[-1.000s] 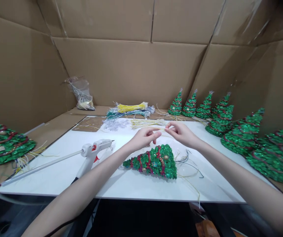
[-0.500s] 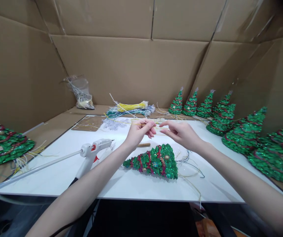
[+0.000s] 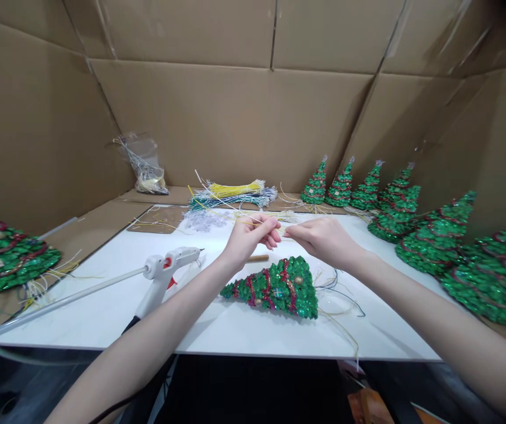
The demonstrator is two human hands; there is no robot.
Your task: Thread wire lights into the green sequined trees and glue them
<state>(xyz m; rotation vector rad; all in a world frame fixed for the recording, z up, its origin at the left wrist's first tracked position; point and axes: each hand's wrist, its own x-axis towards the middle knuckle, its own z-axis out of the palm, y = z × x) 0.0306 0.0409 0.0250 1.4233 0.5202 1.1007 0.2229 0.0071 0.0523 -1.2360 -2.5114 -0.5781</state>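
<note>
1. Here's the left hand (image 3: 253, 238), pinching thin wires (image 3: 215, 197); their middles vanish behind its fingers.
2. Right hand (image 3: 326, 241) just beside it, fingertips closed together; whether they grip a wire, I can't tell.
3. Below both, a green tree (image 3: 274, 290) lies sideways on the white board (image 3: 208, 335), a brown stick (image 3: 258, 258) near it.
4. The left forearm runs close past the glue gun (image 3: 164, 274).
5. At the left edge, another tree (image 3: 3, 253) is cut off; more trees (image 3: 436, 235) line the right.
6. And 0.5 seconds ago the right thumb and finger were parted; now they meet!
</note>
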